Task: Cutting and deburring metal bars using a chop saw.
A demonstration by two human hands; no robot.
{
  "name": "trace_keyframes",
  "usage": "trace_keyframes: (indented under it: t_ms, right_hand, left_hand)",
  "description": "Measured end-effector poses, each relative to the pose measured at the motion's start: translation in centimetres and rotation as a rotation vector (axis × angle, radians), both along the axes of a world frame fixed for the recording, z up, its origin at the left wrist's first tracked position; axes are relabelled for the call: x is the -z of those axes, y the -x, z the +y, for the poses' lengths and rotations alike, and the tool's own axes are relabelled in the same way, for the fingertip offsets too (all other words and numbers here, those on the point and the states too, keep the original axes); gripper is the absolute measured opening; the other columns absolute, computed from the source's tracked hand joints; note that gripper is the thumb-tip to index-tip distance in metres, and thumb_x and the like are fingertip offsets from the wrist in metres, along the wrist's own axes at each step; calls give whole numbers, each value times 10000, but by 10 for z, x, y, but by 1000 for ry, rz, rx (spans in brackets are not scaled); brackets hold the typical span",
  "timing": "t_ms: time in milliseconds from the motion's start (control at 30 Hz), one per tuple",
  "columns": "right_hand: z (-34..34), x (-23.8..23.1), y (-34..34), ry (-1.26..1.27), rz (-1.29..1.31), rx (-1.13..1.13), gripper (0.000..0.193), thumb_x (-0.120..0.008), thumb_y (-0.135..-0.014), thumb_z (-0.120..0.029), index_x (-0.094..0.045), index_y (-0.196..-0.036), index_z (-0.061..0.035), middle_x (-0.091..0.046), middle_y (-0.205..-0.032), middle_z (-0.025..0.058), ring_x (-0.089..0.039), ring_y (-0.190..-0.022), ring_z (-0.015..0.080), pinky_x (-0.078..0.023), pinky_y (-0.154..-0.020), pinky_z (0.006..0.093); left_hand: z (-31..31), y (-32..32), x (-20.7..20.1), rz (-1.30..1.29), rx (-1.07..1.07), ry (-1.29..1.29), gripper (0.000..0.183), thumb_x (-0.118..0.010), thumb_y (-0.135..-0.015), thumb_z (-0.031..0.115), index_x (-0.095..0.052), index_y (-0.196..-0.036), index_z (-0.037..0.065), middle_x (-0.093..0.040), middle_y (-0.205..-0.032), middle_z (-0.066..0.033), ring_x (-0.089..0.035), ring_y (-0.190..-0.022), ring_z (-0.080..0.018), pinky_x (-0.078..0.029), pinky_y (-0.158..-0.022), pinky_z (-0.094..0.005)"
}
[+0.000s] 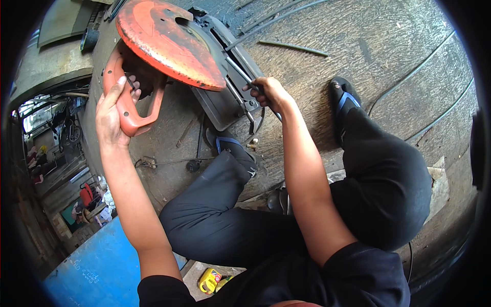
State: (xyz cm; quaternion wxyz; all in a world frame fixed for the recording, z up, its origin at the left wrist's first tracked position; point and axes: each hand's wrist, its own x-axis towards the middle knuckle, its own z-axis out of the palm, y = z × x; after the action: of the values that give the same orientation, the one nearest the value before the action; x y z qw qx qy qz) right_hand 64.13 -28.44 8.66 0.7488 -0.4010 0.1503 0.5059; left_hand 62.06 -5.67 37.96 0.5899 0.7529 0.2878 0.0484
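Note:
A cut-off saw stands on the floor in front of me, with a worn orange blade guard (169,43) over a dark metal base (217,110). My left hand (115,110) wraps round its orange loop handle (134,122), the thumb along the outside and the fingertips showing inside the loop near the trigger. On the right side of the base, my right hand (271,94) is closed round a thin grey metal rod (238,70). This rod slants across the base beside the guard's lower edge. The guard hides most of the cutting disc.
A short cut rod (292,48) lies on the floor beyond the saw, and long rods (414,71) stretch along the right. My sandalled feet stand close to the saw. A blue panel (102,261) is at lower left, beside a yellow container (209,280). Clutter fills the left.

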Motion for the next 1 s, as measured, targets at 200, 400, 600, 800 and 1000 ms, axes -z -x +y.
trace_keyframes:
  t_ms: [200, 400, 600, 800, 1000]
  right_hand:
    - [-7, -1, -1, -14, -20, -34, 328, -427, -915, -230, -681, -941, -23, -480, -615, -42, -321, -475, 48, -268, -427, 207]
    - [-13, -5, -2, -162, -4, -26, 266, -498, -926, -214, -673, -983, -23, -499, -650, -53, -336, -493, 30, -259, -438, 194]
    - [-13, -7, -1, -196, -9, -63, 260, -520, -953, -222, -650, -1045, -17, -482, -670, -63, -319, -508, 12, -248, -445, 174]
    - [-13, -4, 4, -161, -16, -69, 246, -530, -954, -230, -655, -1025, -31, -487, -672, -65, -325, -507, 13, -251, -444, 173]
    - [-14, 0, 9, -162, 14, -54, 229, -552, -951, -229, -655, -1018, -36, -494, -672, -56, -330, -508, 27, -252, -444, 183]
  left_hand:
    - [2, 1, 1, -4, -5, 31, 458, -614, -915, 173, -463, -1310, -3, -576, -1159, -110, -576, -1017, -201, -491, -891, -346]
    - [2, 1, 2, -9, -36, 9, 454, -606, -923, 180, -461, -1312, -5, -581, -1148, -112, -575, -1018, -209, -484, -914, -366]
    - [5, 1, 1, 4, 2, 16, 442, -589, -933, 178, -459, -1307, -19, -580, -1156, -132, -585, -1010, -217, -492, -904, -361]
    - [5, 1, 1, 3, 15, 29, 433, -576, -939, 182, -460, -1301, -24, -589, -1151, -137, -588, -1017, -218, -495, -898, -348]
    - [-3, 1, 1, -19, 8, -1, 461, -578, -921, 160, -447, -1324, -23, -583, -1134, -135, -585, -979, -210, -476, -872, -345]
